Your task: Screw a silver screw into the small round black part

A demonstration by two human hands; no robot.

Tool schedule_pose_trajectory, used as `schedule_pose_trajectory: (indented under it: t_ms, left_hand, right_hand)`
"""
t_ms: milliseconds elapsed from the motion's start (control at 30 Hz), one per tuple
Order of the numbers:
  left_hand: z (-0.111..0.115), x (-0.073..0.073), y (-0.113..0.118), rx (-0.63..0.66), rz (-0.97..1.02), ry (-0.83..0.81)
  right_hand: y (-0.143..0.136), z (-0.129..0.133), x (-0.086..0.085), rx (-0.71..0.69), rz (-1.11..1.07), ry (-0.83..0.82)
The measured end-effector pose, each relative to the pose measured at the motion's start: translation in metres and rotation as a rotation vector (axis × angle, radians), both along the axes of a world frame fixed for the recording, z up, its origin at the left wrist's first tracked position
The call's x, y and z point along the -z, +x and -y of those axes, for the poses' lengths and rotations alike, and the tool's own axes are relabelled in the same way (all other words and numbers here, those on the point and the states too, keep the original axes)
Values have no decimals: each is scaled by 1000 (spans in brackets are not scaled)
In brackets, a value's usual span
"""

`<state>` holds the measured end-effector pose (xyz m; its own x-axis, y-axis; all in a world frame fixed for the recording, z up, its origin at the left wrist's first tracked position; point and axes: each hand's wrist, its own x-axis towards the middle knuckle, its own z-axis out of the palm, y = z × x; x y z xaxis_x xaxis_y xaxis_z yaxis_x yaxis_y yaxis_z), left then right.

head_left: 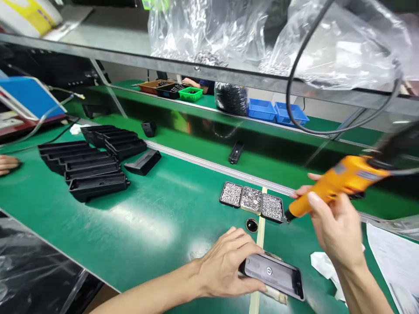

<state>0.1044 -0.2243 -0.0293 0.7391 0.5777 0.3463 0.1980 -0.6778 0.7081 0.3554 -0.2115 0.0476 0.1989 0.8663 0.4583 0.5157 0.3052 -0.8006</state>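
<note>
My left hand (225, 264) presses down on the left end of a flat black plastic housing (278, 275) lying on the green mat. My right hand (330, 220) grips an orange electric screwdriver (330, 185), tip pointing down-left, hovering beside three small black trays of screws (251, 199). A black cable (294, 65) loops up from the screwdriver. A small round black part (252, 225) sits just in front of the trays.
Stacked black plastic housings (93, 163) lie at the left, and another person's fingers (8, 163) show at the left edge. A conveyor carries a black part (235, 152). Blue bins (276, 111) and plastic bags (209, 30) stand beyond. White papers (397, 261) lie at right.
</note>
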Motion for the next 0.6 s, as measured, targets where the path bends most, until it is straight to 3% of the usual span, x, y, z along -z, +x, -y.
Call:
schedule_pose_trajectory:
  t_ms: [100, 167, 267, 333, 433, 533, 600]
  left_hand:
    - [3, -16, 9, 53, -160, -16]
    - [6, -20, 20, 106, -221, 31]
    - [12, -18, 35, 146, -279, 89]
    - [12, -20, 40, 139, -262, 32]
    - [6, -29, 42, 29, -81, -315]
    - [-5, -37, 46, -74, 256, -915]
    - [-13, -36, 48, -147, 476, -1283]
  right_hand:
    - [16, -7, 8, -21, 57, -107]
    - [33, 5, 15, 41, 160, -168]
    - [64, 44, 31, 235, 345, -240]
    - [84, 79, 50, 362, 457, -280]
    - [109, 128, 90, 494, 607, -319]
    - [124, 156, 129, 537, 652, -311]
    - [128, 158, 144, 485, 618, -274]
